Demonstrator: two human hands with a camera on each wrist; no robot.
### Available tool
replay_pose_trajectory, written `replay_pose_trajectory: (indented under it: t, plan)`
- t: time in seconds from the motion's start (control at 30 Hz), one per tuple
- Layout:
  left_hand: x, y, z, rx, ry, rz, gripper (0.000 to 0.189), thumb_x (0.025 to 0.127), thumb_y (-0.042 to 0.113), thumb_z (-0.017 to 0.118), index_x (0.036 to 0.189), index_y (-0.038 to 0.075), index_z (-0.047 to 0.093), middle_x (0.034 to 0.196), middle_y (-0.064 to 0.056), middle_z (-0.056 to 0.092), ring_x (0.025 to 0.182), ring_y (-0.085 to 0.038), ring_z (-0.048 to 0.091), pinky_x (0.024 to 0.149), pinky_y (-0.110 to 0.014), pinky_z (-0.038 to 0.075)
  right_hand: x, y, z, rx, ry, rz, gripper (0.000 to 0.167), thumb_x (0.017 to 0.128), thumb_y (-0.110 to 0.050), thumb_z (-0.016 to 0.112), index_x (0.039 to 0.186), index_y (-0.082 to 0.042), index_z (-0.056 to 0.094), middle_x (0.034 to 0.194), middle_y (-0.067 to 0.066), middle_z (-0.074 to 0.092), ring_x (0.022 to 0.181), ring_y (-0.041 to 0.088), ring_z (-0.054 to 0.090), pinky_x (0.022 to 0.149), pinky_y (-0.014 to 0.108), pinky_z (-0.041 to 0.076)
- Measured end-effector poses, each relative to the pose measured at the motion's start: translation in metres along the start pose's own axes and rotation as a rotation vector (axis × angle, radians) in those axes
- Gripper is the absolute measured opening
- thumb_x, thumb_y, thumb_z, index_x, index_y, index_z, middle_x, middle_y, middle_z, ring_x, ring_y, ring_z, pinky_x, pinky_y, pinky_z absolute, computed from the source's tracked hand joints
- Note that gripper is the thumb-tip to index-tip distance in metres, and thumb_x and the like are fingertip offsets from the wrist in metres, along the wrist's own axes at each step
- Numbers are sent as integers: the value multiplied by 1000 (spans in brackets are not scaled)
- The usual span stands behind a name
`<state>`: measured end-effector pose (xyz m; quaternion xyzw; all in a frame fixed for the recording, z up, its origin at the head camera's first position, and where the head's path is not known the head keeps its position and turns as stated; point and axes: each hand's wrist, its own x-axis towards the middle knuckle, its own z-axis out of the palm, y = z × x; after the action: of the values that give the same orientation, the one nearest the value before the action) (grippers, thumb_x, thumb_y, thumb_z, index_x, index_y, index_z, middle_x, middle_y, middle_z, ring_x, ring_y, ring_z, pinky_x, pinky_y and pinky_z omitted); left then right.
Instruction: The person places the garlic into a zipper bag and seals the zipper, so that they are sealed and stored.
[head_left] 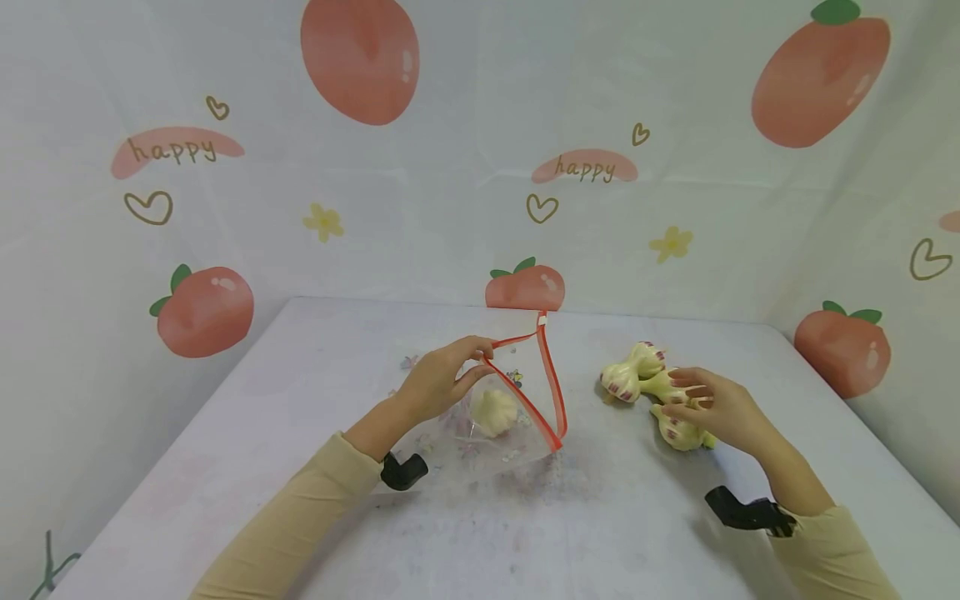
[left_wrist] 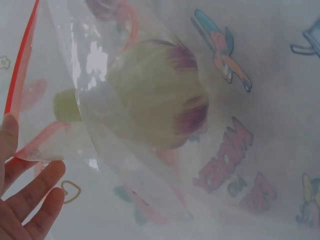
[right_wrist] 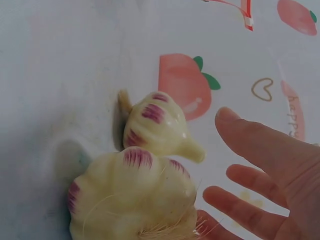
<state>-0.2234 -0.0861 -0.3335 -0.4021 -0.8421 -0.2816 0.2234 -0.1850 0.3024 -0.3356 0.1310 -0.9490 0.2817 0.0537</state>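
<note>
My left hand [head_left: 435, 382] pinches the red-edged mouth of a clear zip bag [head_left: 552, 379], which gapes toward the right. One garlic bulb [head_left: 493, 412] lies inside the bag; in the left wrist view its purple-streaked skin shows through the printed plastic, with the cut stem toward the mouth. Over on the right, several more garlic bulbs [head_left: 622, 382] sit in a cluster on the table. My right hand [head_left: 723, 412] reaches over the nearest garlic bulb [head_left: 678, 432] and hides part of the cluster. In the right wrist view its thumb and fingers are spread beside the bulbs, gripping none.
A pale table [head_left: 480, 542] bears all of this. Behind it hangs a white backdrop [head_left: 465, 217] printed with red fruit, hearts and flowers. Black wrist mounts [head_left: 403, 472] show at both sleeves. A thin green object [head_left: 49, 567] is at the lower left.
</note>
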Motion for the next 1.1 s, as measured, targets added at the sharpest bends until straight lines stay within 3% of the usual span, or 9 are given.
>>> replay_pose_trajectory:
  t: [0.27,0.63,0.87,1.1]
  plan:
    - [0,0,1,-1,-4,-8,21,88,12,63,106,7,55,102,-5,67,93,-21,67,64,-27,49,-4,5,2,-11,-48,35,55,80,-26,73,122,4,53,118,27,59,101,43,59,77,48,53]
    - [-1,0,1,-1,-5,-2,21,88,12,63,107,5,55,102,-7,67,94,-21,67,66,-30,51,-2,11,6,-26,-71,7,55,78,-23,75,120,5,55,107,24,65,98,43,61,78,50,52]
    - [-1,1,1,-2,-10,-8,21,88,11,63,107,5,56,103,-5,66,94,-21,67,67,-28,50,-2,12,10,-40,-75,1,56,74,-23,78,117,7,57,119,29,58,98,44,61,83,53,49]
    - [-2,1,1,-5,-10,-7,21,88,10,63,107,4,55,103,-6,66,94,-22,67,70,-31,52,-2,12,11,-46,-75,0,55,74,-22,78,116,7,58,119,30,58,100,45,60,84,54,48]
